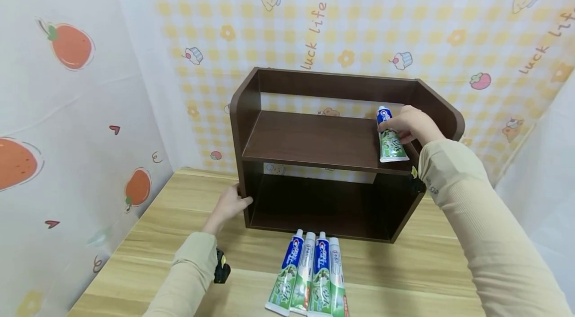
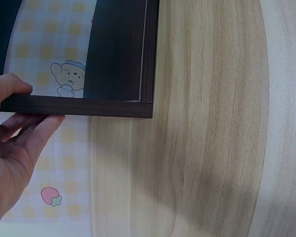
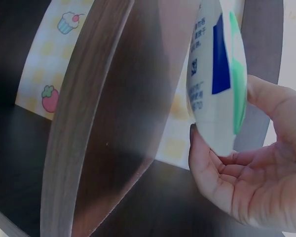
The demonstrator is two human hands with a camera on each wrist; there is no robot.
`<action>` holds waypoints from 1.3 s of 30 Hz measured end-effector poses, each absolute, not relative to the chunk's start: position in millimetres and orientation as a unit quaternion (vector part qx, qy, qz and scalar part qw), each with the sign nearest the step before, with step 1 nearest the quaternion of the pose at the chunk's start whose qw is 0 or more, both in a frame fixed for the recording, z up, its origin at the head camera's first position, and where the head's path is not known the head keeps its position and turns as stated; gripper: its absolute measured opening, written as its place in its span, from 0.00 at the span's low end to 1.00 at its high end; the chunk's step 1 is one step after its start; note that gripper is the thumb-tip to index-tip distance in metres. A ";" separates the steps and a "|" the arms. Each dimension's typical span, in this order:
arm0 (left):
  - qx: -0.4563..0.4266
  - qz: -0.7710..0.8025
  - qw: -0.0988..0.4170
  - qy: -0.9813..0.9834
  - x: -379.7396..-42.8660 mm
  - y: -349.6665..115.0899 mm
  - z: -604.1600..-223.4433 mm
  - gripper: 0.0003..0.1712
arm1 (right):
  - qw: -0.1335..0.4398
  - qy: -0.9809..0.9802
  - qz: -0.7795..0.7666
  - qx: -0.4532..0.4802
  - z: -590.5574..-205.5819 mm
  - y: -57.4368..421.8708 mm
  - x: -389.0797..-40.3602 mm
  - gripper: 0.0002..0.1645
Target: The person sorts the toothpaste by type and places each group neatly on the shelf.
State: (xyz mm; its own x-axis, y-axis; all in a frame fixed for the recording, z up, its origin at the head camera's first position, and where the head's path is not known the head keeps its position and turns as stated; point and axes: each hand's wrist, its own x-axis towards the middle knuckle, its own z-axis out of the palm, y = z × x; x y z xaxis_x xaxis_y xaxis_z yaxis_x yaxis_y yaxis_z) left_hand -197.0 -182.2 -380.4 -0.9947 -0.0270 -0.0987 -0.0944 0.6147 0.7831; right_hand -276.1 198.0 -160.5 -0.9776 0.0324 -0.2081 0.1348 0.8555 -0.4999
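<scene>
A blue, white and green toothpaste tube (image 1: 392,146) is gripped by my right hand (image 1: 415,125) at the right end of the upper shelf (image 1: 314,140). In the right wrist view, the thumb and fingers pinch the tube (image 3: 214,84) by its sides; whether it touches the board cannot be told. My left hand (image 1: 229,204) holds the left side panel of the dark brown rack (image 1: 244,177). In the left wrist view its thumb lies on one face of the panel (image 2: 89,106) and its fingers on the other. Several toothpaste tubes (image 1: 321,277) lie side by side before the rack.
The two-tier rack stands on a light wooden table (image 1: 175,222). Behind it hangs a yellow checked cloth (image 1: 287,32), seen through the rack's open back. A white cloth with fruit prints (image 1: 90,107) covers the left side.
</scene>
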 end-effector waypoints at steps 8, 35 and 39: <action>-0.029 0.455 0.038 0.889 -200.1 -183.0 -382.1 0.30 | 0.128 0.951 -0.279 0.035 -164.4 202.9 -280.5 0.32; -0.029 0.445 0.030 0.894 -200.4 -179.4 -383.8 0.29 | 0.149 0.952 -0.264 0.049 -176.9 209.1 -281.8 0.41; -0.037 0.454 0.033 0.890 -200.2 -181.7 -383.2 0.30 | 0.146 0.952 -0.267 0.043 -175.8 204.2 -281.7 0.42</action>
